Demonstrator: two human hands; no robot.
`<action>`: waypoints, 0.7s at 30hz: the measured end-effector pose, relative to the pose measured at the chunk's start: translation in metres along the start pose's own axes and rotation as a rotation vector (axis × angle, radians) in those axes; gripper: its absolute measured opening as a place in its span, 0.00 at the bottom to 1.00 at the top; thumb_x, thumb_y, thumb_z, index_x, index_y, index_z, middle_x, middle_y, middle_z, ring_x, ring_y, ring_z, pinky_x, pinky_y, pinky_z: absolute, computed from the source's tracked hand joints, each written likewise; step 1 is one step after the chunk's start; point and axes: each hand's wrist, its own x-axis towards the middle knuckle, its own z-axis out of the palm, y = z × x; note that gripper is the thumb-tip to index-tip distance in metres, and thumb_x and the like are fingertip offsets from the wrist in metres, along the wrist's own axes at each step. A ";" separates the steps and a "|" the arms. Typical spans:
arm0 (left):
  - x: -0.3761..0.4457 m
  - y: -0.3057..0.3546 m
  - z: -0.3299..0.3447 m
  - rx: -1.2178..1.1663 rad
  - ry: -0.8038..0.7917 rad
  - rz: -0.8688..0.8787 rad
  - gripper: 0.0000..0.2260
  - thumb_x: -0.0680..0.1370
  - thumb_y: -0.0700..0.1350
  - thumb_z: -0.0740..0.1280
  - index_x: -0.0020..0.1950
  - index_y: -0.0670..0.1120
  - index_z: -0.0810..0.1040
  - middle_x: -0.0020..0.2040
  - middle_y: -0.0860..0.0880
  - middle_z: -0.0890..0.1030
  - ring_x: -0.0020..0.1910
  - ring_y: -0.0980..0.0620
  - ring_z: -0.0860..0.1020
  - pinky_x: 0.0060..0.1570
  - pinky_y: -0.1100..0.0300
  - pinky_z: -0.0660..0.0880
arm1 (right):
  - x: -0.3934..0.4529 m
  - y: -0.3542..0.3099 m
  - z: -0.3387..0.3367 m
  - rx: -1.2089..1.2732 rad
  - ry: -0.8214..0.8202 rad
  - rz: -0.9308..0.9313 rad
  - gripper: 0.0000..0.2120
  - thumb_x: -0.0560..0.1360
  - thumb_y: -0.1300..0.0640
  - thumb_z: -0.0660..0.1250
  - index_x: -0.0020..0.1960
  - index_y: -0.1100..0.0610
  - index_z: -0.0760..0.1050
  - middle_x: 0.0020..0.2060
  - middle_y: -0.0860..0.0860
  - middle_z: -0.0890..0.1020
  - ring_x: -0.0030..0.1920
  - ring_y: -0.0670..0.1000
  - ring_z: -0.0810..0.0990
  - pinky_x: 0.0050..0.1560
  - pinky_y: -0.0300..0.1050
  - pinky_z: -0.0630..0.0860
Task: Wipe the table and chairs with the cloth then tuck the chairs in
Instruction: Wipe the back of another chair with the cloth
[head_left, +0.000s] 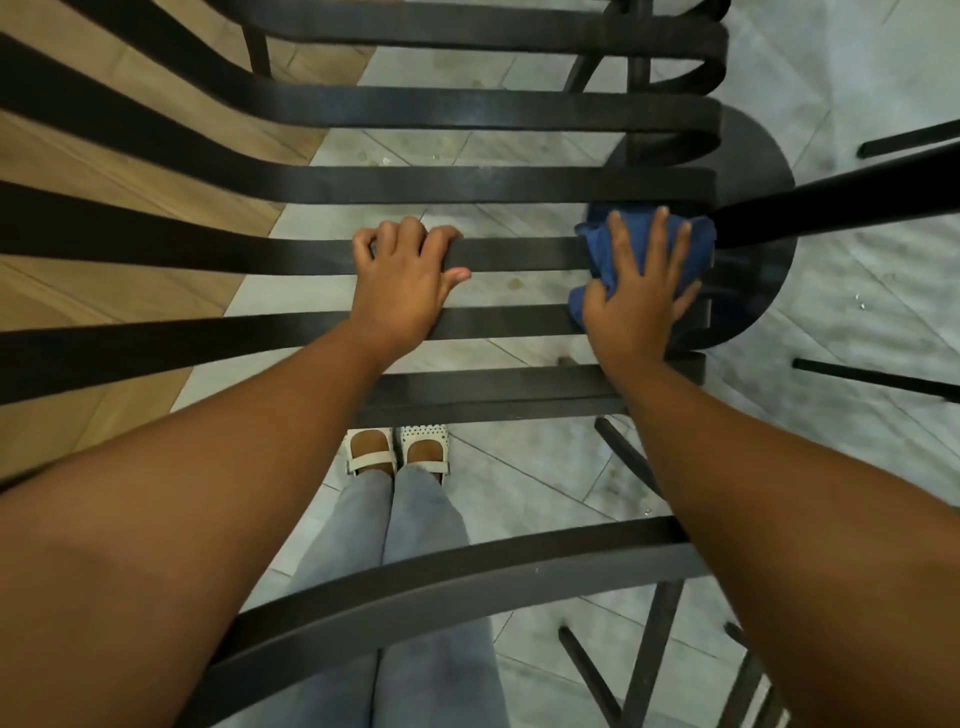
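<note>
Chair-wiping step in hand: I am pressing the blue cloth (698, 244) onto the right ends of the chair (493, 184) slats, right hand (636, 296) fingers spread flat. My left hand (400, 283) is gripping one slat (519, 253), steadying. Next, I judge, the cloth needs sweeping along the remaining slats.

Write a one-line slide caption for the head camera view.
Right hand presses a blue cloth onto a black slatted chair while the left hand grips a slat.
</note>
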 end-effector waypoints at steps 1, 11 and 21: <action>0.000 0.001 0.000 -0.002 -0.002 -0.003 0.21 0.80 0.57 0.55 0.69 0.48 0.67 0.60 0.42 0.71 0.60 0.41 0.67 0.62 0.48 0.56 | 0.001 -0.009 0.000 0.032 0.007 0.094 0.34 0.73 0.59 0.61 0.75 0.44 0.55 0.77 0.53 0.48 0.76 0.58 0.41 0.69 0.70 0.43; 0.002 0.008 -0.002 0.013 -0.045 -0.049 0.19 0.80 0.51 0.57 0.68 0.45 0.65 0.62 0.40 0.68 0.61 0.41 0.65 0.62 0.48 0.55 | -0.044 -0.130 0.003 -0.041 -0.547 0.015 0.53 0.72 0.63 0.70 0.75 0.47 0.30 0.71 0.59 0.27 0.71 0.65 0.28 0.67 0.74 0.45; -0.001 -0.003 -0.002 0.003 -0.027 0.046 0.21 0.80 0.48 0.60 0.72 0.46 0.64 0.61 0.39 0.69 0.61 0.39 0.65 0.61 0.49 0.55 | -0.049 -0.059 0.000 -0.238 -0.783 -0.225 0.54 0.73 0.56 0.69 0.70 0.40 0.24 0.67 0.51 0.20 0.69 0.60 0.22 0.65 0.77 0.44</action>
